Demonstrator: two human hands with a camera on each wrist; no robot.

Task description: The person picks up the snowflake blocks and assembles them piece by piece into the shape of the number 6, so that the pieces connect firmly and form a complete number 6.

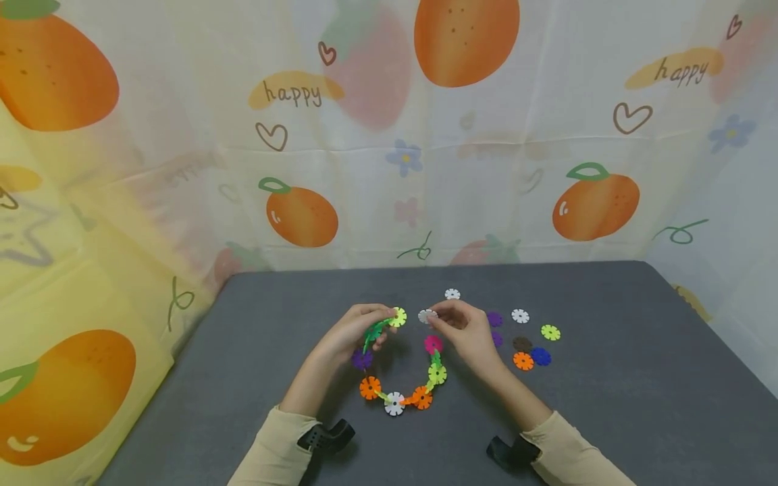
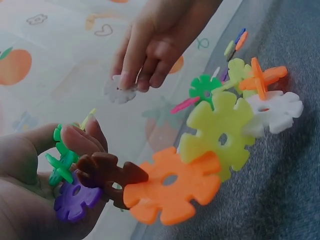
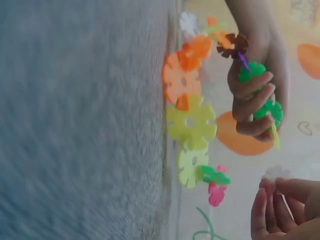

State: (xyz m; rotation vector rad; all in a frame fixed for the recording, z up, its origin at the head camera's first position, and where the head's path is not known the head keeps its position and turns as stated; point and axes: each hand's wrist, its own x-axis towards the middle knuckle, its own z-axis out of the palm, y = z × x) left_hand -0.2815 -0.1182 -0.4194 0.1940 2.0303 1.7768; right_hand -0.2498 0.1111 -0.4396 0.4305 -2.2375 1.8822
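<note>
A curved chain of slotted plastic snowflake discs, with an orange disc [image 1: 370,388] and a white disc [image 1: 394,403] in it, hangs from my left hand [image 1: 346,332]. That hand grips the chain near its upper end, by green discs [image 3: 269,111], with a yellow-green end disc [image 1: 399,316] sticking out past the fingertips. Between thumb and fingers, my right hand [image 1: 471,332] pinches a loose white snowflake disc [image 2: 119,91], held apart from the chain. The chain's other end is a pink disc [image 1: 433,344], just below the right hand.
Loose snowflake discs lie on the grey table [image 1: 608,405] to the right: white [image 1: 520,316], yellow-green [image 1: 550,332], blue [image 1: 541,356], orange [image 1: 523,361], brown [image 1: 521,344] and purple [image 1: 495,319]. Another white disc [image 1: 452,294] lies behind the right hand. A fruit-printed curtain [image 1: 377,202] stands behind.
</note>
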